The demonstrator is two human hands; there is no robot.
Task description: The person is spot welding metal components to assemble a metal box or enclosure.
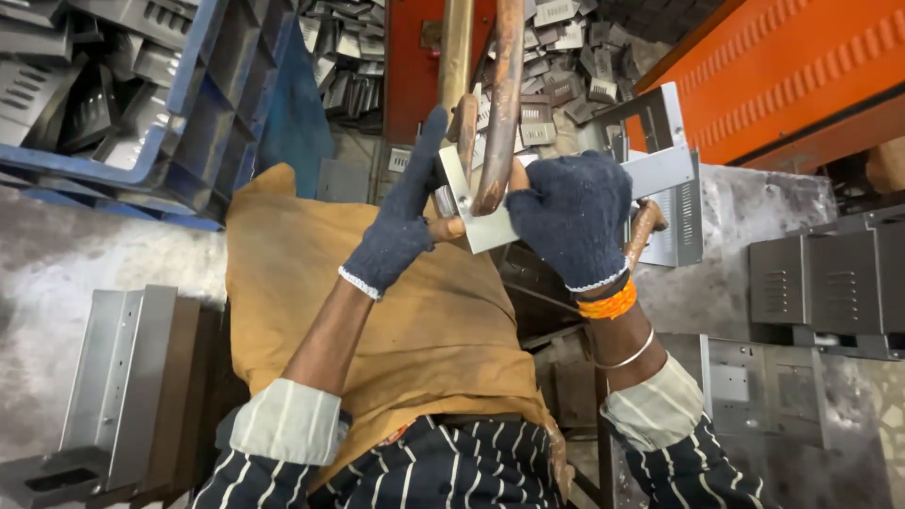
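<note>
Both hands wear dark blue knit gloves. The left hand (401, 221) pinches the left edge of a small shiny metal plate (485, 226), with its fingers pointing up. The right hand (570, 221) is closed around the right side of the same plate. The two hands are close together, each gripping the plate, and they hold it up in the air in front of the person.

A copper rod (500, 104) comes down from above and its bent tip touches the middle of the plate. A second rod (456, 52) hangs just beside it on the left.

A tan cloth (377, 320) lies over the person's lap, under the hands. A blue crate (141, 94) full of grey metal parts sits at the top left. More grey parts (556, 47) are piled on the floor behind the rods. An orange machine (782, 75) stands at the top right. A grey metal bracket (118, 372) rests at the lower left.
</note>
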